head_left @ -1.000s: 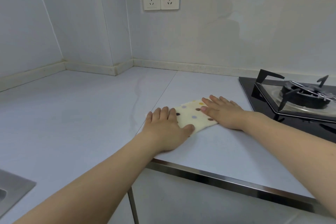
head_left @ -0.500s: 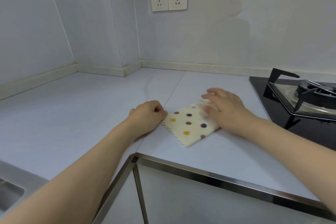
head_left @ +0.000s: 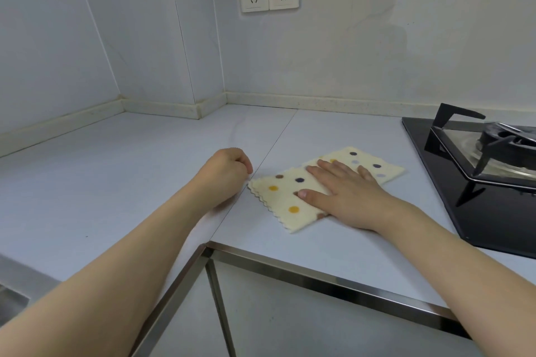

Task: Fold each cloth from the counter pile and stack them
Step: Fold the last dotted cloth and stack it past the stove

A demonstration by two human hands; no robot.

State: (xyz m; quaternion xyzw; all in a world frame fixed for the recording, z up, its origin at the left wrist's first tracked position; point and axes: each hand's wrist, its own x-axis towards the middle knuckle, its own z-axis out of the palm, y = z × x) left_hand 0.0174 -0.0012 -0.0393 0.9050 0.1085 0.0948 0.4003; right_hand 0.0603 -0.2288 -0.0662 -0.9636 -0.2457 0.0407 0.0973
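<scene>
At the far left a sliver of steel sink (head_left: 11, 295) shows at the edge of the pale grey counter (head_left: 116, 182). The left hand (head_left: 224, 172) rests on the counter with fingers curled under, at the near-left corner of the cloth; whether it pinches that corner I cannot tell. The cream polka-dot cloth with a zigzag edge (head_left: 285, 197) lies flat and folded near the counter's front edge. The right hand (head_left: 345, 193) lies spread on it, palm down, pressing. The fold seems to be at the smoothing stage. Next comes another fold or setting it aside as the stack's base. Rightmost sits the black glass gas hob (head_left: 452, 171).
</scene>
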